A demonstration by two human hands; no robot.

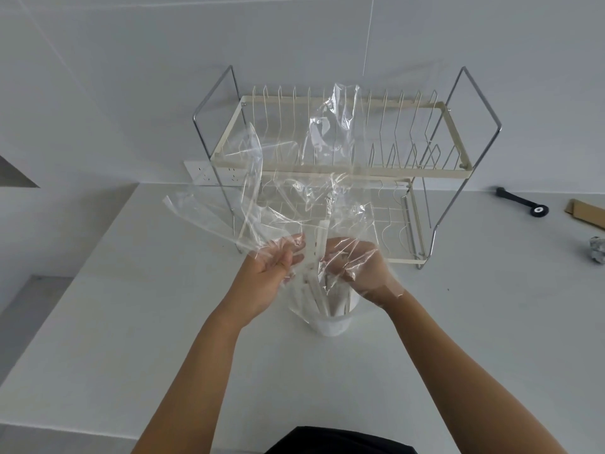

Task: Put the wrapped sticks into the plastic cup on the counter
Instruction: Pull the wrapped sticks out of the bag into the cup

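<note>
A clear plastic cup [330,324] stands on the white counter [131,322] in front of me. Several white wrapped sticks [315,253] stand upright in it, their tops rising between my hands. A large crumpled clear plastic bag [294,178] billows up around them and over my fingers. My left hand [266,276] holds the bag's left side against the sticks. My right hand [358,267] is under the film, fingers curled on the bag just right of the sticks. The lower parts of the sticks are blurred behind the cup wall.
A two-tier cream dish rack [343,165] with chrome legs stands just behind the cup. At the far right lie a black tool [520,202], a brown cardboard piece [586,213] and a crumpled foil ball [597,250]. A wall socket [204,173] sits behind the rack's left leg.
</note>
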